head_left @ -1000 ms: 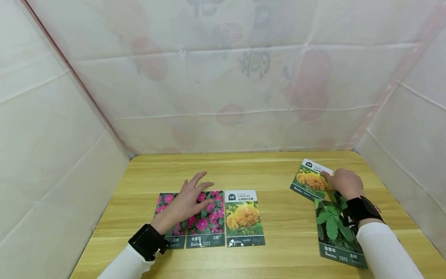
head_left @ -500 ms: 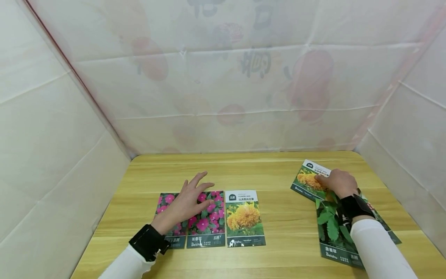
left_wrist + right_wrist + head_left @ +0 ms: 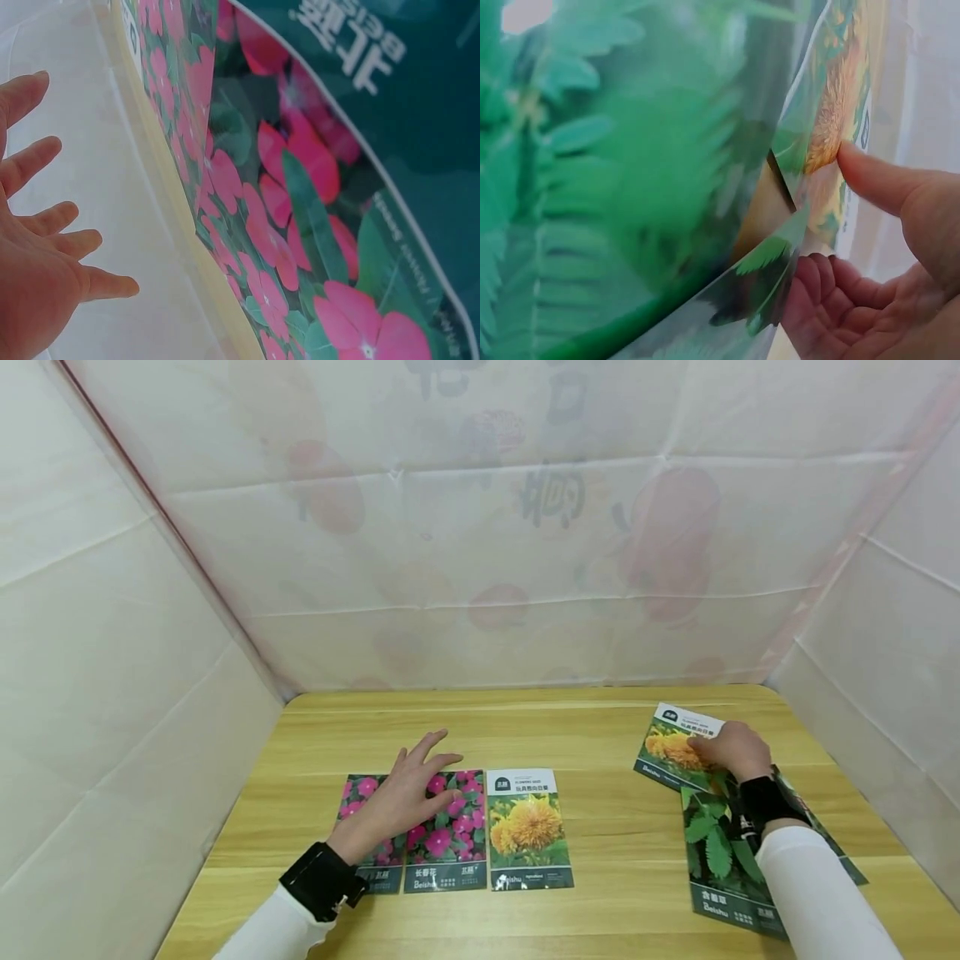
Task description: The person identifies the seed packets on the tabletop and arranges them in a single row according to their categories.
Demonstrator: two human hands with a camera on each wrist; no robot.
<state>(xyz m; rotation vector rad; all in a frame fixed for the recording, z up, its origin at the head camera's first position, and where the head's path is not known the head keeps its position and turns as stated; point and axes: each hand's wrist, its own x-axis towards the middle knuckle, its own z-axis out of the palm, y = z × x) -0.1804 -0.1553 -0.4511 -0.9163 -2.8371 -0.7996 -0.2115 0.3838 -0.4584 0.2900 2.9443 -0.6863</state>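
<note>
My right hand [image 3: 737,750] has its thumb on the face of a yellow-flower seed packet [image 3: 667,766] and its other fingers curled at that packet's edge, pinching it. In the right wrist view the thumb presses on the printed yellow flower [image 3: 829,120]. Below that hand lies a green-leaf seed packet [image 3: 712,868], partly covered by the forearm. My left hand [image 3: 401,797] is spread over two pink-flower seed packets, the nearer one to the right [image 3: 442,839] and the other [image 3: 382,852] mostly hidden by the hand. Its fingers are apart and hold nothing.
Right of the pink packets lies another yellow-flower seed packet [image 3: 529,831], in line with them. A further packet [image 3: 832,843] shows beside the right wrist, partly hidden. Pale cloth walls [image 3: 487,560] rise around the wooden table [image 3: 600,910].
The right thumb has come further onto the yellow-flower packet, and that packet has shifted slightly to the right. More of the packet beside the right wrist shows. The left hand has stayed put.
</note>
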